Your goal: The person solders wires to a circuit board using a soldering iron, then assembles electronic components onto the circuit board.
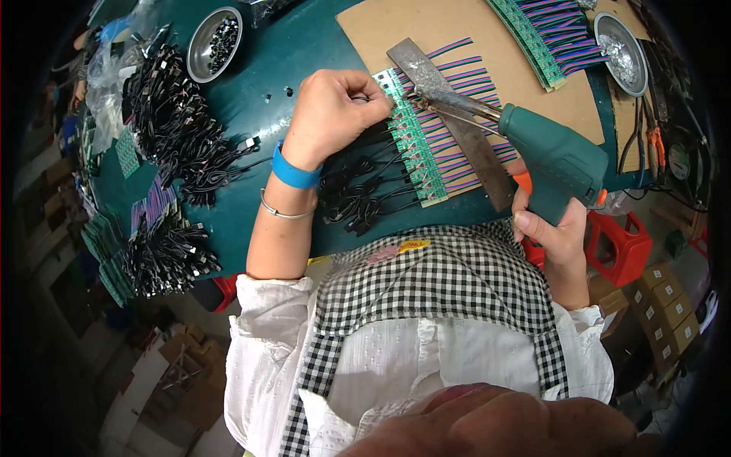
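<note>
My left hand (335,110) is closed in a pinch at the left edge of a green circuit board strip (415,148). A bit of black cable shows between its fingers; the fingertips are partly hidden. More black cables (362,190) run from the strip's left side, and striped coloured wires (457,164) fan out to its right. Across those wires lies a flat metal bar (457,118). My right hand (554,228) grips a green pistol-shaped soldering gun (552,156) with an orange trigger. Its metal tip reaches over the bar toward the upper part of the strip.
Cardboard (563,114) lies under the work. Wired boards (533,46) sit at the far right beside a metal bowl (620,53); another bowl (215,46) holds small black parts. Black cable bundles (179,122) cover the left. Pliers (655,145) lie at the right edge.
</note>
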A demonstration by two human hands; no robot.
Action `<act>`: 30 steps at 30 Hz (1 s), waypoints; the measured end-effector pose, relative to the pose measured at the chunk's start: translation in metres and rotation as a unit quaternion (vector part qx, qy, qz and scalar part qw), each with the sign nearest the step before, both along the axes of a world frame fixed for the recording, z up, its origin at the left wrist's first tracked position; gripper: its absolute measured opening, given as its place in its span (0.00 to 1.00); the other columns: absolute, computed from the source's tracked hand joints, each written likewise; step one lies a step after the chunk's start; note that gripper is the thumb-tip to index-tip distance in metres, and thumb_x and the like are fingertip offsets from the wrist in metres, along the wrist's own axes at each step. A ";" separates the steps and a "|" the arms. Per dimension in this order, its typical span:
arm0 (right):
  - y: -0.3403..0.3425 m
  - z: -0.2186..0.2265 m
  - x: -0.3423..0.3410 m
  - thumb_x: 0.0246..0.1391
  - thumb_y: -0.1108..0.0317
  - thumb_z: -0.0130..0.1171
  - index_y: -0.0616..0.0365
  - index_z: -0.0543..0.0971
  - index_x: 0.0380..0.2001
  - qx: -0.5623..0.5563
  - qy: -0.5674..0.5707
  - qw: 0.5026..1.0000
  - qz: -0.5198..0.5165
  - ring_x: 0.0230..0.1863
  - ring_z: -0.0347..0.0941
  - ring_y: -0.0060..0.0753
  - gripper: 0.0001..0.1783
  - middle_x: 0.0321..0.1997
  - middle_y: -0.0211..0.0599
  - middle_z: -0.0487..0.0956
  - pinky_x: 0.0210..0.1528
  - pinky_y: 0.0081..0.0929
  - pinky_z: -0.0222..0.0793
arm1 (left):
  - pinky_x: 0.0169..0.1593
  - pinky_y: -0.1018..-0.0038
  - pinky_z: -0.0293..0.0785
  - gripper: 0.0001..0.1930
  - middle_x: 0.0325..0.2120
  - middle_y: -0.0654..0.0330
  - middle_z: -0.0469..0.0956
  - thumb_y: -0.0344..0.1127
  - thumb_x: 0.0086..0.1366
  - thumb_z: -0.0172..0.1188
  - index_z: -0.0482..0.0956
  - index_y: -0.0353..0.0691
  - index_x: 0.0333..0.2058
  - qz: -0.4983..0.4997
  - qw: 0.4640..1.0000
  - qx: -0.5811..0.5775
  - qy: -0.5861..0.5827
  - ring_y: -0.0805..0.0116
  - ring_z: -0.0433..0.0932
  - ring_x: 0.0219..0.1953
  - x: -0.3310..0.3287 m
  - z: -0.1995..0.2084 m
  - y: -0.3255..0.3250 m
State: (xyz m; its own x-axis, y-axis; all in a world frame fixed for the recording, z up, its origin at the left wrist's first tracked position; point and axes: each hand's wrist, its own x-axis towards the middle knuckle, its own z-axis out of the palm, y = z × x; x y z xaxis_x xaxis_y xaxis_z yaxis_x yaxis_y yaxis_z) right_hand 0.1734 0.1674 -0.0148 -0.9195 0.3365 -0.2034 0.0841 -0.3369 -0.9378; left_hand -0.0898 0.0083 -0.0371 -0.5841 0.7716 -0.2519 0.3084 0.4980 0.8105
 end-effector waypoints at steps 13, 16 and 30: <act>-0.006 -0.001 -0.003 0.47 0.80 0.59 0.69 0.64 0.51 0.000 -0.023 1.000 -0.010 0.24 0.70 0.21 0.27 0.40 0.42 0.70 0.21 0.16 0.69 | 0.22 0.84 0.59 0.07 0.14 0.70 0.71 0.30 0.52 0.64 0.78 0.31 0.21 0.002 1.000 -0.015 0.009 0.86 0.63 0.19 0.002 0.002 0.002; -0.001 -0.003 -0.001 0.46 0.79 0.59 0.70 0.64 0.52 -0.020 -0.028 0.999 -0.002 0.24 0.70 0.22 0.28 0.44 0.46 0.70 0.21 0.16 0.69 | 0.22 0.84 0.58 0.07 0.14 0.70 0.71 0.30 0.52 0.63 0.77 0.32 0.20 0.001 1.000 -0.016 0.017 0.85 0.63 0.19 0.002 0.003 0.003; -0.008 0.013 -0.009 0.40 0.68 0.63 0.75 0.64 0.50 0.007 -0.048 0.994 -0.094 0.16 0.67 0.24 0.33 0.33 0.46 0.73 0.16 0.18 0.63 | 0.25 0.79 0.70 0.08 0.13 0.60 0.75 0.34 0.45 0.62 0.80 0.35 0.21 0.010 0.998 -0.025 0.050 0.77 0.72 0.17 0.005 0.006 0.003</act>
